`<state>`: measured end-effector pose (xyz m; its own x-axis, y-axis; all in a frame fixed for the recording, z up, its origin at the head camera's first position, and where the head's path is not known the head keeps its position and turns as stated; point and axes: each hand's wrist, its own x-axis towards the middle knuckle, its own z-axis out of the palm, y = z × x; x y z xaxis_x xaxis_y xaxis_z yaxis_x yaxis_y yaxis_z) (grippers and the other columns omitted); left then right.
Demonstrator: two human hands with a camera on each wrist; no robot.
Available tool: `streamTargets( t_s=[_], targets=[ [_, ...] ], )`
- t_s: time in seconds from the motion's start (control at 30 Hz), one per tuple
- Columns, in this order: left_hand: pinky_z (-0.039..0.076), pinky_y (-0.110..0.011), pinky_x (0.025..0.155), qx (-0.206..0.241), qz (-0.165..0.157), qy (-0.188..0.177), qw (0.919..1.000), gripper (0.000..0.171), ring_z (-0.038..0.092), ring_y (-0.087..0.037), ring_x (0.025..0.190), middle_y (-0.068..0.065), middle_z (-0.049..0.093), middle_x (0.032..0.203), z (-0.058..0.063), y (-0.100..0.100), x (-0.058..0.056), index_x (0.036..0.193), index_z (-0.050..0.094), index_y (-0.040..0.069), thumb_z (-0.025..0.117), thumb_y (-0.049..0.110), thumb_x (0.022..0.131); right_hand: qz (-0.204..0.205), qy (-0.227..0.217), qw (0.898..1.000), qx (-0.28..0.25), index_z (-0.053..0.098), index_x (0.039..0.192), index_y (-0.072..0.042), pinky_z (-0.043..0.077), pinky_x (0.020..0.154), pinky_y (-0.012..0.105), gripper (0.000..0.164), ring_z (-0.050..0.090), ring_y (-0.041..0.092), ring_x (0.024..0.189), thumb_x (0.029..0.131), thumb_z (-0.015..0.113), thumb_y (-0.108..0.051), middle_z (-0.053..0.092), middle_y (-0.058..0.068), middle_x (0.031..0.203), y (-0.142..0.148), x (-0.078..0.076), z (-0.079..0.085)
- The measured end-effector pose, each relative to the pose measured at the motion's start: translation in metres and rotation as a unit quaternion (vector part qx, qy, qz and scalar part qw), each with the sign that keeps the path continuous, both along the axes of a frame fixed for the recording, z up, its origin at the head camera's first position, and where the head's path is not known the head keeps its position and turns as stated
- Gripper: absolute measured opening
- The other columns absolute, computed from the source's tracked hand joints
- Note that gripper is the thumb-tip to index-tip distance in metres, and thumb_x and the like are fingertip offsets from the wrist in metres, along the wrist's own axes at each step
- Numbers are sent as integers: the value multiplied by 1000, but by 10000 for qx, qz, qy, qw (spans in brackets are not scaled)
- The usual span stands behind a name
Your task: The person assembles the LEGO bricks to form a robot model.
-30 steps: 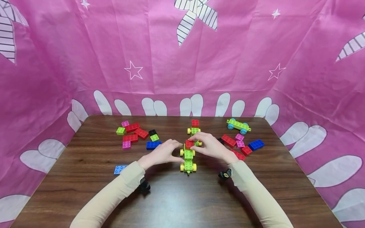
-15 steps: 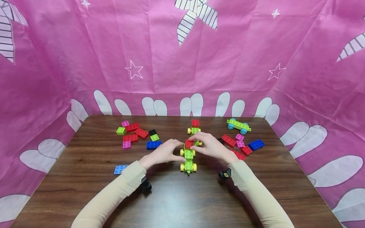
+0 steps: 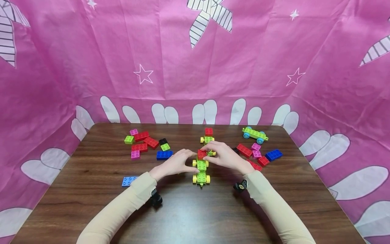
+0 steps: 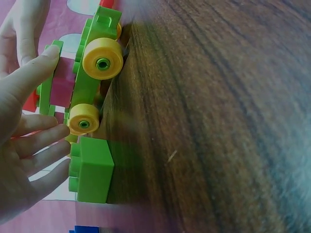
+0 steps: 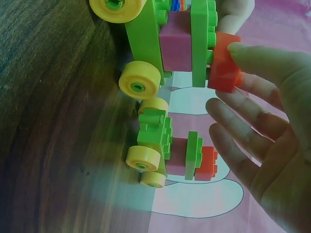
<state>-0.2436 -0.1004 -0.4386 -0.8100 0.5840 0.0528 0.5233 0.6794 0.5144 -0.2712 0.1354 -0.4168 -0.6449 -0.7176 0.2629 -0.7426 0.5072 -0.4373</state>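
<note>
A lime-green toy car base (image 3: 201,177) with yellow wheels stands mid-table. A pink brick (image 4: 62,82) sits on it, topped by a green plate (image 4: 45,92). At the plate's far end is a red brick (image 5: 224,60), which my right hand (image 3: 224,156) pinches between thumb and fingers. My left hand (image 3: 178,162) holds the green plate from the left, its thumb on the near end and fingers toward the other end. Just behind stands a similar car (image 5: 150,136), also carrying pink, green and red pieces. Some left fingertips are hidden.
Loose red, pink, green, black and blue bricks (image 3: 165,155) lie at left. A light-blue brick (image 3: 129,181) is by my left sleeve. More red bricks (image 3: 244,150) and a blue brick (image 3: 274,155) lie right, before a green car base (image 3: 255,134) with blue wheels.
My left hand has shifted very slightly to the right, its thumb closer to the car. The right hand keeps its place on the red brick.
</note>
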Motion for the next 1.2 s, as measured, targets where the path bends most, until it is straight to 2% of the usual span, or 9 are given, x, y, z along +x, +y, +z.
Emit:
streamTargets(
  t_s=[0.4, 0.73, 1.0, 1.2],
  targets=[
    [47, -40, 99, 36, 12, -33, 10000, 70, 53, -17, 115, -4, 60, 126, 1, 1, 0, 129, 55, 11, 68, 56, 76, -12, 21, 10000, 22, 66, 110, -17, 55, 82, 37, 29, 63, 21, 96, 84, 70, -29, 66, -3, 103, -3, 2, 4],
    [47, -41, 99, 95, -12, -63, 9999, 69, 54, -19, 115, -6, 60, 125, 2, 1, 0, 128, 55, 9, 69, 53, 77, -53, 175, 9998, 55, 66, 107, -18, 54, 83, 31, 28, 63, 17, 95, 82, 71, -29, 66, -5, 101, -5, 1, 4],
    [46, -41, 99, 89, 16, -119, 9999, 69, 53, -19, 116, -6, 60, 126, 3, 1, 0, 129, 55, 9, 70, 52, 77, 23, -74, 9998, -168, 66, 108, -16, 55, 82, 37, 30, 64, 21, 95, 81, 72, -27, 66, -3, 100, -5, 0, 3],
    [46, -42, 100, 87, -9, -127, 9999, 70, 53, -20, 117, -8, 59, 127, 2, 1, 0, 129, 54, 8, 69, 53, 77, 37, -118, 9998, -154, 67, 110, -16, 56, 79, 37, 30, 63, 21, 94, 83, 71, -27, 66, -3, 101, -3, 1, 2]
  ],
)
